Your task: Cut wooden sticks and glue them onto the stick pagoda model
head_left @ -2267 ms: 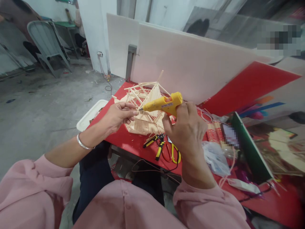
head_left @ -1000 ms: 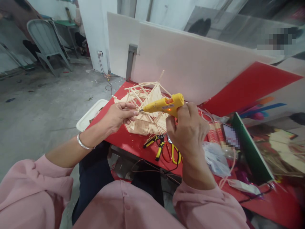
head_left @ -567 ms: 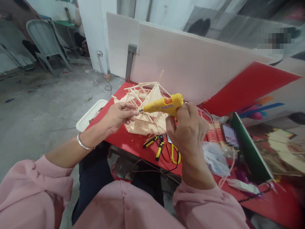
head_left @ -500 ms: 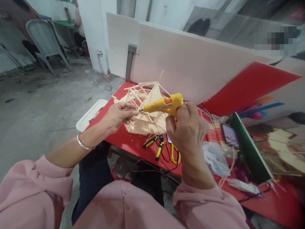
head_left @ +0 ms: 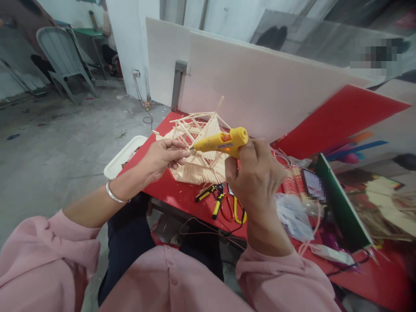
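Observation:
My right hand [head_left: 255, 171] is wrapped round the handle of a yellow hot glue gun [head_left: 221, 142], whose small orange light is lit. Its nozzle points left and meets the fingertips of my left hand [head_left: 165, 158]. Those fingers are pinched together; what they hold, perhaps a thin piece, is too small to make out. Right behind both hands stands a model of pale wooden sticks [head_left: 198, 169], with slatted sloping panels and an open frame on top. The glue gun and my left fingers cover part of it.
Black-and-yellow pliers [head_left: 217, 203] and yellow-and-red-handled pliers [head_left: 238, 210] lie on the red table [head_left: 169, 190]. A plastic bag [head_left: 294, 216], a phone [head_left: 313, 185] and a green board [head_left: 344, 201] are at right. White boards [head_left: 260, 91] lean behind. A white tray [head_left: 113, 162] sits at left.
The glue gun and my right hand have shifted very slightly left. My left hand has stayed nearly still, its fingers pinched as before.

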Available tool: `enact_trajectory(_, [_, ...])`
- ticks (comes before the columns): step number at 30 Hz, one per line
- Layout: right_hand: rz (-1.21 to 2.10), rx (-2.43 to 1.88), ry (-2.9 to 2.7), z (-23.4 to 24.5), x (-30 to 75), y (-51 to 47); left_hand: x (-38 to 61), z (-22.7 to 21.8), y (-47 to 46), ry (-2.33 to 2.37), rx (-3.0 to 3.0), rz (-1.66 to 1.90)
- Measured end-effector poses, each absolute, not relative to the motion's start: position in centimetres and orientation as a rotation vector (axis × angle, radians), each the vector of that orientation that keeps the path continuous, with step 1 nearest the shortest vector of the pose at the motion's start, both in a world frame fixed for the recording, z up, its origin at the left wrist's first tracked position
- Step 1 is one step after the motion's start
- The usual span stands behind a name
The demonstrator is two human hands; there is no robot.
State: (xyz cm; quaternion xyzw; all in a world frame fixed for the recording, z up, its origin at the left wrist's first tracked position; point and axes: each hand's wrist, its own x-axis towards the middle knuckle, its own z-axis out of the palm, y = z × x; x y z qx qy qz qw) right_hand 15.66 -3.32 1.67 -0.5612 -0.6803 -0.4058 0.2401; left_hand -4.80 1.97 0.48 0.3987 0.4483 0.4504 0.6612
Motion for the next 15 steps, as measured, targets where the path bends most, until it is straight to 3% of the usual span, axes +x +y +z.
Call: enact_trajectory(15, [-1.161, -1.463, -1.875, 2.03, 15.87, -3.89, -4.79, 0.51, 2.27, 1.019, 0.915, 0.973])
